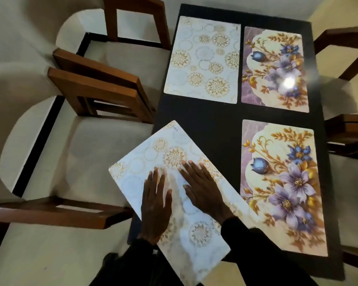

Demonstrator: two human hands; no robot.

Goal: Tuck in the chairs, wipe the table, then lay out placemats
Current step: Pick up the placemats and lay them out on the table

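Left hand [156, 205] and right hand [203, 190] press flat, fingers straight and slightly spread, on the last mat [145, 155], which lies askew over the table's [205, 116] near-left corner, so laying-out looks almost finished; next it needs turning square beside the floral mat [283, 186], in line with the far white mat [203, 60].

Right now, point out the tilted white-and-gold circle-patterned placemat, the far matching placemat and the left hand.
Tilted white-and-gold circle-patterned placemat [184, 215]: head view, its bare middle.
Far white-and-gold placemat [203, 60]: head view, centre.
Left hand [156, 205]: head view, its back.
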